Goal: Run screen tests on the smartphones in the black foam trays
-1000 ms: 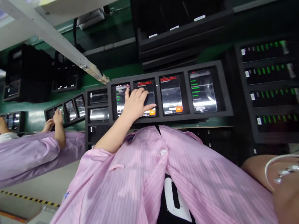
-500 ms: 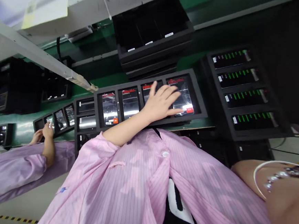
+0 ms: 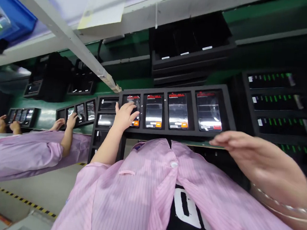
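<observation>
A black tray (image 3: 229,121) in front of me holds several phones with lit screens, each in its own slot. My left hand (image 3: 125,116) is open over the leftmost phone (image 3: 137,101), fingers spread on or just above its screen; I cannot tell if they touch. The neighbouring phone (image 3: 154,108), another phone (image 3: 177,108) and the rightmost phone (image 3: 209,107) show red text at the top and an orange or red square near the bottom. Blurred, my right hand (image 3: 264,161) is by the tray's front right corner, fingers stretched out, holding nothing visible.
Stacked black trays (image 3: 190,68) stand behind. To the right is a tray of phones with green bars (image 3: 280,102). Another slotted tray (image 3: 96,124) adjoins on the left. A slanting metal post (image 3: 93,64) comes down nearby. Co-workers' hands (image 3: 71,120) are farther left.
My left hand has moved left from the phones on the right to the leftmost one. My right hand has come up from the lower right towards the tray. The view has shifted.
</observation>
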Demonstrator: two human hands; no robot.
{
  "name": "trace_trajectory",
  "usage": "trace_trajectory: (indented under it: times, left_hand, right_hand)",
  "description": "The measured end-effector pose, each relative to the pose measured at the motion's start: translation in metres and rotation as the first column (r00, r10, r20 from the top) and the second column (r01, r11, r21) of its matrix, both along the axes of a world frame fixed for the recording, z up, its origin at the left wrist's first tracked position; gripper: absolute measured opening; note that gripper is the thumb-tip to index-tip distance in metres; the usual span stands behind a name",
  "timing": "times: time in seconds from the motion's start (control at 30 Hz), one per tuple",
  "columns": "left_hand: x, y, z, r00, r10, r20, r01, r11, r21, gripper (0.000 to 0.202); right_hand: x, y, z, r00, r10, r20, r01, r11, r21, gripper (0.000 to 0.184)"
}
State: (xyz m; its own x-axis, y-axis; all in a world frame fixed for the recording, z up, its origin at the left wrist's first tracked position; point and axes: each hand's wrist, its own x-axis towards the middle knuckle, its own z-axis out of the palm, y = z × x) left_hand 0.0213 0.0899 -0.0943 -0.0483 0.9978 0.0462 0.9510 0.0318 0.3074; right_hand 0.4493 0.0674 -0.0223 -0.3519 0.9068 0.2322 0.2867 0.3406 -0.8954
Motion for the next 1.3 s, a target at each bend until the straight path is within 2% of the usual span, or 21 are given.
trace_trajectory:
  times: [0.03,0.1,0.17,0.23,0.3,0.37,0.43,0.53,0.67,0.77,0.87,1.03,1.3]
  left_hand:
    - [-0.01,-0.006,-0.002,1.0,0.016,0.017,-0.016,1.0,-0.002,0.076]
    - [-0.017,-0.017,-0.001,0.998,0.045,0.043,-0.05,0.991,0.123,0.08]
    - [-0.014,-0.03,0.001,0.996,0.062,0.058,-0.076,0.96,0.269,0.084]
    - [-0.004,-0.044,0.002,0.997,0.043,0.058,-0.058,0.953,0.297,0.081]
    - [0.01,-0.057,-0.003,0.999,-0.009,0.033,0.0,0.965,0.261,0.073]
    - [0.024,-0.067,-0.012,0.997,-0.083,0.001,0.081,0.971,0.226,0.061]
    - [0.037,-0.074,-0.023,0.989,-0.144,-0.019,0.145,0.968,0.207,0.052]
    - [0.048,-0.078,-0.038,0.988,-0.15,-0.039,0.155,0.975,0.158,0.049]
    - [0.048,-0.076,-0.054,0.983,-0.174,-0.057,0.181,0.972,0.153,0.061]
    - [0.046,-0.074,-0.062,0.981,-0.174,-0.083,0.188,0.957,0.221,0.07]
    - [0.046,-0.072,-0.066,0.982,-0.146,-0.118,0.174,0.943,0.284,0.065]
    - [0.045,-0.071,-0.068,0.969,-0.185,-0.166,0.236,0.893,0.383,0.062]
    - [0.045,-0.064,-0.069,0.976,-0.177,-0.125,0.208,0.927,0.311,0.062]
  right_hand:
    - [-0.007,0.004,-0.006,0.992,0.02,-0.124,-0.032,0.995,-0.093,0.024]
    - [-0.02,0.009,-0.021,0.961,-0.066,-0.268,0.006,0.976,-0.219,0.024]
    - [-0.028,0.012,-0.039,0.955,-0.199,-0.218,0.153,0.966,-0.208,0.023]
    - [-0.031,0.015,-0.056,0.954,-0.271,-0.124,0.262,0.961,-0.09,0.022]
    - [-0.033,0.02,-0.07,0.96,-0.279,-0.03,0.281,0.953,0.113,0.018]
    - [-0.037,0.024,-0.082,0.966,-0.25,0.069,0.216,0.923,0.32,0.017]
    - [-0.045,0.025,-0.092,0.964,-0.2,0.175,0.104,0.89,0.444,0.021]
    - [-0.06,0.019,-0.11,0.948,-0.126,0.292,-0.024,0.887,0.462,0.032]
    - [-0.075,0.006,-0.131,0.905,-0.145,0.401,-0.067,0.88,0.47,0.046]
    - [-0.08,0.003,-0.138,0.853,-0.216,0.476,-0.057,0.866,0.496,0.05]
    - [-0.083,0.004,-0.138,0.825,-0.275,0.494,-0.057,0.829,0.557,0.051]
    - [-0.087,0.006,-0.139,0.796,-0.33,0.507,-0.056,0.794,0.606,0.055]
    - [-0.09,0.014,-0.145,0.77,-0.379,0.513,-0.037,0.777,0.629,0.063]
